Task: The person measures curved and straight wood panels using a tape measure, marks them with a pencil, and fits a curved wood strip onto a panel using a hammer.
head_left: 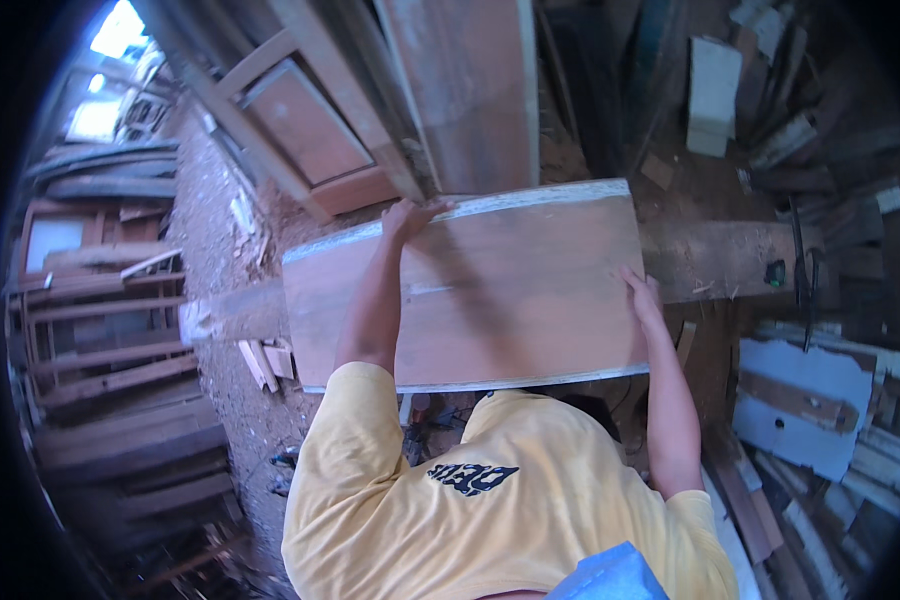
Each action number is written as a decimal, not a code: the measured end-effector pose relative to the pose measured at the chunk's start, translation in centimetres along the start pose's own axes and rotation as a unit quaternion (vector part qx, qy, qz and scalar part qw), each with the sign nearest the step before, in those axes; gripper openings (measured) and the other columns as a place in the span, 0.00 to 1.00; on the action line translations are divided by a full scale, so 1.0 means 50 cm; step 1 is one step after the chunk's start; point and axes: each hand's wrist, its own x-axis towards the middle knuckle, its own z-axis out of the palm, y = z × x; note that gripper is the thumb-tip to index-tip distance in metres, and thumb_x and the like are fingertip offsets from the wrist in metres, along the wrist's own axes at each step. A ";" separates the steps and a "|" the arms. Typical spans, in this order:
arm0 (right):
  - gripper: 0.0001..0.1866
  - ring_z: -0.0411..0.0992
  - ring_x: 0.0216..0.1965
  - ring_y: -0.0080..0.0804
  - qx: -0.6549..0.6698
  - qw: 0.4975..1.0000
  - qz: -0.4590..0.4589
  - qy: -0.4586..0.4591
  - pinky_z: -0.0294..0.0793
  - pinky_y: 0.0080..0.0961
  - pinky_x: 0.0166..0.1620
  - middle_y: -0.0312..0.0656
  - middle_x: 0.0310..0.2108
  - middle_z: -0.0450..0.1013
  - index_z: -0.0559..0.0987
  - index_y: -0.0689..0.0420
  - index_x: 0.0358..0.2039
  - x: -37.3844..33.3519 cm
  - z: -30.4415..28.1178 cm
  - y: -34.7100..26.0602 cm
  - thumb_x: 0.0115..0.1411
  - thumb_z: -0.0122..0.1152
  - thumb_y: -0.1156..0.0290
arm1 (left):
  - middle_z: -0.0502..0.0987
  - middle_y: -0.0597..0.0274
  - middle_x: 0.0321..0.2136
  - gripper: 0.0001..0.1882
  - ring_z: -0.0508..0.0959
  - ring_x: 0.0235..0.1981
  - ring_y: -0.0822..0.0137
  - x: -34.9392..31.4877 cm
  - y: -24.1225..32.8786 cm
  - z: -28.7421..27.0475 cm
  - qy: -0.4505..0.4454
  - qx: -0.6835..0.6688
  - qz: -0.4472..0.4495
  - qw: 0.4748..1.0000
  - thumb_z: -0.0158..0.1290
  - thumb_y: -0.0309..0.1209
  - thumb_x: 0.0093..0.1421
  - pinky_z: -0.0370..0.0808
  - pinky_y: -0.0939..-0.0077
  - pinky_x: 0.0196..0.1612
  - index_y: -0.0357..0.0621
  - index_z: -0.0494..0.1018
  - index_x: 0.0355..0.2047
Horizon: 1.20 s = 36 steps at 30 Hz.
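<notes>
A wide, flat wooden board (530, 310) lies crosswise in front of my body, light brown with whitish strips along its far and near edges. At its far edge, left of the middle, my left hand (410, 216) is closed over the rim, fingers pointing right. My right hand (645, 296) grips the board's right edge, some fingertips on the top face and the rest partly hidden by the side. Under the board runs a long plank (715, 258), showing at both ends. Shadow from my left arm falls across the board.
A panelled wooden door (305, 120) and a broad upright plank (465, 90) stand beyond the board. Stacked wooden frames (110, 310) fill the left. A dark clamp-like tool (802, 275) is at the plank's right end. A white sheet (805, 400) and scrap wood lie right.
</notes>
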 end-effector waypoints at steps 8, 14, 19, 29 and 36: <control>0.38 0.64 0.61 0.52 -0.459 0.861 0.058 0.209 0.65 0.53 0.60 0.60 0.61 0.64 0.70 0.52 0.63 -0.029 0.045 -0.076 0.55 0.69 0.50 | 0.75 0.42 0.57 0.55 0.70 0.62 0.46 0.173 0.003 0.113 -0.073 0.003 0.005 0.997 0.49 0.79 0.46 0.51 0.40 0.68 0.42 0.76 0.57; 0.34 0.67 0.59 0.61 -0.554 0.815 0.003 0.168 0.63 0.54 0.62 0.62 0.56 0.70 0.76 0.59 0.56 0.013 -0.145 -0.196 0.56 0.66 0.48 | 0.73 0.50 0.59 0.40 0.65 0.64 0.45 0.137 -0.060 0.191 0.142 0.015 0.105 0.984 0.56 0.64 0.55 0.53 0.42 0.68 0.44 0.74 0.57; 0.36 0.77 0.50 0.53 -0.556 0.737 0.102 0.370 0.77 0.50 0.50 0.54 0.50 0.77 0.76 0.53 0.57 0.157 -0.630 -0.016 0.59 0.57 0.36 | 0.51 0.46 0.72 0.41 0.50 0.72 0.41 -0.028 0.027 0.295 0.107 0.093 0.073 0.987 0.53 0.59 0.60 0.52 0.36 0.67 0.58 0.59 0.69; 0.30 0.75 0.52 0.45 -0.433 0.741 0.136 0.495 0.76 0.42 0.51 0.47 0.51 0.76 0.76 0.55 0.56 0.365 -0.620 0.002 0.60 0.63 0.49 | 0.57 0.44 0.67 0.43 0.52 0.70 0.41 -0.566 -0.314 0.361 0.073 0.031 -0.249 0.965 0.54 0.61 0.59 0.54 0.40 0.66 0.62 0.56 0.71; 0.28 0.75 0.51 0.43 -0.077 0.908 -0.075 0.406 0.76 0.41 0.49 0.46 0.52 0.75 0.76 0.55 0.55 0.374 -0.478 -0.053 0.59 0.65 0.53 | 0.58 0.45 0.66 0.40 0.54 0.68 0.43 -0.596 -0.464 0.325 0.210 -0.034 -0.302 0.929 0.55 0.56 0.61 0.55 0.40 0.65 0.59 0.58 0.69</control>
